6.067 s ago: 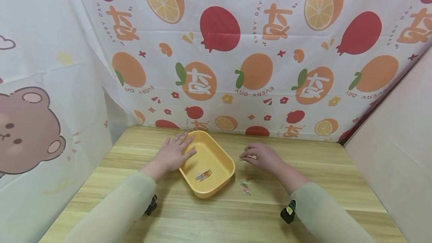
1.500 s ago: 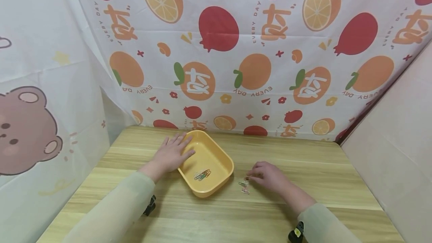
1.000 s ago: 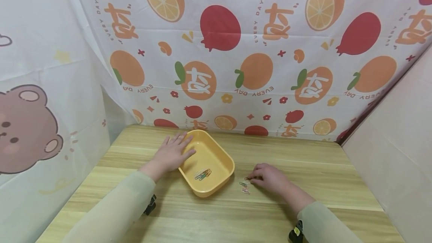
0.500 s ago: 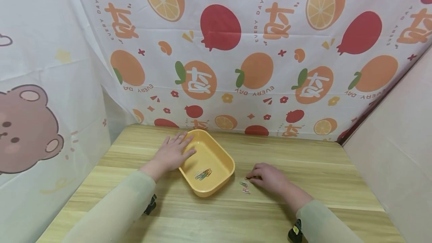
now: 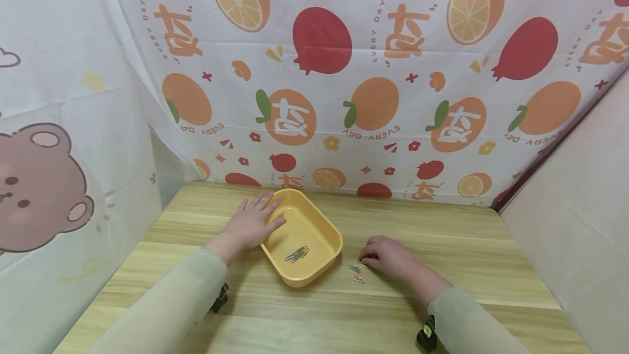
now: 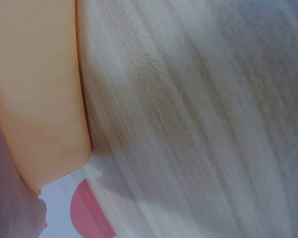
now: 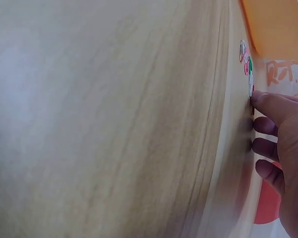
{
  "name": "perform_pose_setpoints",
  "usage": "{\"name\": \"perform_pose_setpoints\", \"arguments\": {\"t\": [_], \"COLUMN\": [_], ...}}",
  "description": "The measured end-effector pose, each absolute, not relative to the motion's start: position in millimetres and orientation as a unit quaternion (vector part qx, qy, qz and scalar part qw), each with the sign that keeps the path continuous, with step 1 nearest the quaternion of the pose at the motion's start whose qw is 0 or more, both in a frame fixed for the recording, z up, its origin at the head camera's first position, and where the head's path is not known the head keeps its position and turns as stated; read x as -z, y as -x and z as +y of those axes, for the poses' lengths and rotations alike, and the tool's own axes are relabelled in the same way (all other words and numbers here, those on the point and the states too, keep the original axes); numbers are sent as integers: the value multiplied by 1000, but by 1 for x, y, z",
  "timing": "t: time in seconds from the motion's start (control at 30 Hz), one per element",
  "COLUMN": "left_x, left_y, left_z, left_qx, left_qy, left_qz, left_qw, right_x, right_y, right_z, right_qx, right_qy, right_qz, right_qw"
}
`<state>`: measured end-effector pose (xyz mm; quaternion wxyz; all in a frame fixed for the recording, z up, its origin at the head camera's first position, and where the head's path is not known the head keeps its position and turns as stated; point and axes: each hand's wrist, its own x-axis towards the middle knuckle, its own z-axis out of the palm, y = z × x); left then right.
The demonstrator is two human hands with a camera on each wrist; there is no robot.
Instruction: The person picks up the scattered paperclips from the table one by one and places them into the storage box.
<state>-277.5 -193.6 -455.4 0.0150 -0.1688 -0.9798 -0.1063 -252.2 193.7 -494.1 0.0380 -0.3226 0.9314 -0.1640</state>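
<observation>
In the head view, a yellow tray is seen resting at a slant near the far edge of a wood-grain table, and a small pile of paper clips is gathered on its floor, towards the near end. The left hand is laid across the tray's left rim, its fingers spread apart and straight, its thumb reaching over the inside; nothing is gripped by it. To the right of the tray, the right hand is lowered to the table, with thumb and forefinger drawn together at a reddish clip; whether the clip is pinched or only touched cannot be told, since the forefinger is largely hidden behind the thumb in the right wrist view. Just beside those fingertips, a few loose clips, green, white and pink, are clustered on the table, apart from the tray. In the left wrist view, the tray's outer wall is shown flush with the table. A fruit-printed cloth is hung behind, and a bear-printed sheet at the left.
</observation>
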Motion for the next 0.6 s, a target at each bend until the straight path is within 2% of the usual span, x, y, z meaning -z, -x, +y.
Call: {"name": "perform_pose_setpoints", "arguments": {"t": [0.33,0.6], "left_x": [454,454], "left_y": [277,278], "left_z": [-193,-192], "left_qx": [105,101], "left_qy": [165,169], "left_qz": [-981,-980], "left_qw": [11,13], "right_x": [491,491], "right_y": [253,254], "right_z": [189,185], "right_qx": [142,103], "right_qy": [345,377], "right_qz": [927,920], "right_qw": [28,-6]}}
